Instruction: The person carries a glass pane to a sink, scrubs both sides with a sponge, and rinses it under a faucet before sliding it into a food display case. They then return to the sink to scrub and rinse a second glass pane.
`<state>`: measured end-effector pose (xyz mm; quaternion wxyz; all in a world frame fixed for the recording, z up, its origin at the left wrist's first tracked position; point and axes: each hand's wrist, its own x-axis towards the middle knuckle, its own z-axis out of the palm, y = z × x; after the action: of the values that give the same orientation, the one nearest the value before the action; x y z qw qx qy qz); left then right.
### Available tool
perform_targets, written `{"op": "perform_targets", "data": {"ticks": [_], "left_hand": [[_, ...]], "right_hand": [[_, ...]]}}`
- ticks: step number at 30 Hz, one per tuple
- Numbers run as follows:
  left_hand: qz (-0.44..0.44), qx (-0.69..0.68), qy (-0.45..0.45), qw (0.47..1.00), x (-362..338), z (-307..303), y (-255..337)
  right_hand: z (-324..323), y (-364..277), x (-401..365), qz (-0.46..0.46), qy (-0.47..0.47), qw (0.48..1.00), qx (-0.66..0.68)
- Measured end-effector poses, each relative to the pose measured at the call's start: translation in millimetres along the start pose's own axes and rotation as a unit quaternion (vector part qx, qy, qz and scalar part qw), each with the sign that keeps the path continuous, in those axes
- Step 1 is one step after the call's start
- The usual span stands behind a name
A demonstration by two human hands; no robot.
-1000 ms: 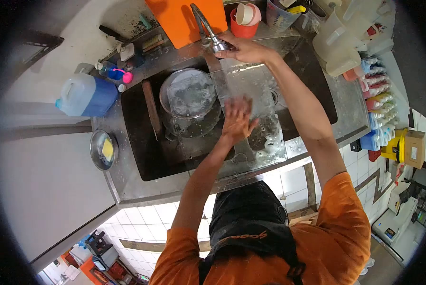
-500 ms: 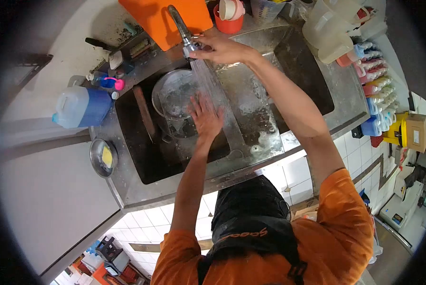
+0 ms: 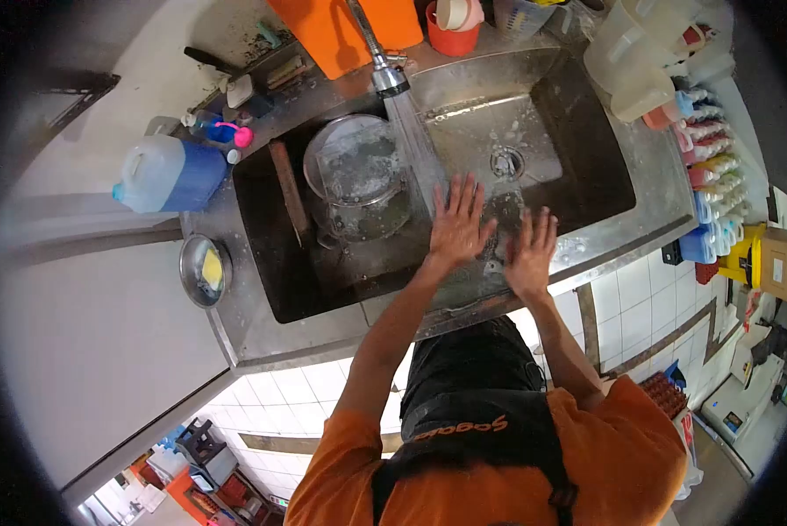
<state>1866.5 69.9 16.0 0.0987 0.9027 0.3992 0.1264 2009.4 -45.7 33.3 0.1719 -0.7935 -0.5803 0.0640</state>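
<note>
Water streams from the faucet [image 3: 390, 79] down toward my left hand [image 3: 459, 228], whose fingers are spread over the divider between the two basins. Beside it, my right hand [image 3: 529, 259] is also spread, fingers pointing up, near the sink's front edge. Both hands hold nothing. In the left basin a round metal pan or lid [image 3: 327, 158] lies under a clear, wet container [image 3: 363, 180], whose exact shape I cannot make out. The right basin [image 3: 577, 131] shows a round drain [image 3: 505, 163] with suds about it.
A metal bowl with a yellow sponge [image 3: 212, 267] sits left of the sink. Behind it stands a jug of blue liquid [image 3: 170, 174]. An orange board [image 3: 349, 31] and a red cup [image 3: 453, 35] are at the back. Pitchers [image 3: 630, 61] and several colored bottles [image 3: 705, 167] line the right.
My right hand has let go of the faucet head and come down near the front edge. My left hand has moved right, away from the pan. Water still runs.
</note>
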Motion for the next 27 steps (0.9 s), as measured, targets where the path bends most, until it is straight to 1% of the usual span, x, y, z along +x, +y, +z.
{"op": "perform_targets", "data": {"ticks": [1, 2, 3, 4, 5, 7, 8, 9, 10, 11, 12, 13, 14, 15, 16, 17, 18, 19, 20, 21, 22, 23, 24, 25, 27], "left_hand": [[0.032, 0.003, 0.017, 0.999, 15.4, 6.1, -1.8], [0.011, 0.007, 0.026, 1.000, 26.2, 11.7, -9.3], [-0.008, 0.010, 0.035, 0.999, 29.3, 14.6, -18.9], [-0.063, 0.020, 0.050, 0.997, 29.1, 12.2, -27.9], [-0.117, 0.032, 0.066, 0.990, 28.9, 6.6, -40.9], [-0.221, 0.000, 0.051, 0.974, -0.9, -2.2, -74.8], [-0.237, -0.020, 0.102, 0.966, -22.6, -19.8, -82.2], [-0.250, -0.043, 0.152, 0.955, -48.1, -38.6, -87.8], [-0.232, 0.014, 0.185, 0.955, -76.4, -41.2, -96.4], [-0.326, -0.066, 0.209, 0.919, -119.1, -12.9, -120.8], [-0.272, -0.284, 0.277, 0.877, -161.1, 28.8, -174.5], [-0.352, -0.141, 0.188, 0.906, -160.0, -12.5, -141.4], [-0.393, -0.229, 0.178, 0.873, -178.1, 0.3, -164.8], [-0.503, -0.463, 0.087, 0.725, -176.4, -7.8, -166.7], [-0.413, -0.616, 0.131, 0.658, -187.2, -2.5, -179.1], [-0.482, -0.590, 0.059, 0.645, -159.0, -49.7, -137.9], [-0.392, -0.491, -0.029, 0.777, -161.8, -38.8, -154.1], [-0.289, -0.366, -0.098, 0.879, -172.6, -33.6, -176.4], [-0.275, -0.369, -0.098, 0.882, -167.8, -35.7, -173.4], [-0.336, -0.464, -0.053, 0.818, -165.5, -42.4, -161.0], [-0.393, -0.549, -0.012, 0.737, -165.2, -48.1, -157.5], [-0.389, -0.547, -0.013, 0.741, -170.6, -45.0, -170.6], [-0.364, -0.556, -0.014, 0.747, -173.4, -31.8, -183.3], [-0.342, -0.565, -0.018, 0.751, -176.8, -21.7, -189.2], [-0.343, -0.574, -0.026, 0.743, -169.5, -35.3, -172.8]], "right_hand": [[-3.1, -8.1, -5.7, -0.061, 0.012, 0.998, -0.001], [-0.4, -17.5, -14.8, -0.081, -0.046, 0.996, -0.007], [1.7, -25.2, -20.7, -0.126, -0.099, 0.987, 0.012], [2.0, -34.3, -22.4, -0.169, -0.149, 0.974, 0.032], [4.5, -41.1, -18.5, -0.160, -0.143, 0.976, 0.030], [13.2, -46.8, -0.3, -0.250, -0.163, 0.954, 0.022], [16.5, -44.4, 12.4, -0.241, -0.156, 0.958, 0.025], [19.5, -40.3, 29.0, -0.213, -0.120, 0.969, -0.015], [21.0, -34.1, 41.4, -0.181, -0.086, 0.978, -0.058], [24.5, -27.6, 53.4, -0.109, -0.045, 0.992, -0.052], [22.2, -17.4, 68.8, -0.030, 0.005, 0.998, -0.058], [10.1, -15.4, 78.8, 0.060, -0.055, 0.996, -0.040], [-2.7, -13.9, 91.4, 0.156, -0.107, 0.982, -0.016], [-1.2, 0.5, 103.0, 0.221, -0.160, 0.953, 0.132], [-4.8, 10.5, 115.5, 0.207, -0.226, 0.940, 0.151], [64.8, 46.5, 125.2, 0.079, -0.201, 0.961, 0.172], [27.0, 34.8, 120.6, 0.139, -0.241, 0.883, 0.378], [47.0, 36.0, 120.5, 0.175, -0.217, 0.847, 0.453], [68.7, 36.3, 124.8, 0.200, -0.194, 0.801, 0.529], [63.1, 35.4, 128.6, 0.197, -0.182, 0.805, 0.529], [54.6, 31.2, 127.0, 0.216, -0.169, 0.814, 0.511], [46.0, 25.1, 124.0, 0.236, -0.160, 0.820, 0.496], [38.1, 25.4, 126.0, 0.221, -0.163, 0.854, 0.441], [26.5, 26.0, 128.8, 0.225, -0.161, 0.854, 0.440], [2.6, 25.6, 134.3, 0.214, -0.175, 0.864, 0.420]]}}
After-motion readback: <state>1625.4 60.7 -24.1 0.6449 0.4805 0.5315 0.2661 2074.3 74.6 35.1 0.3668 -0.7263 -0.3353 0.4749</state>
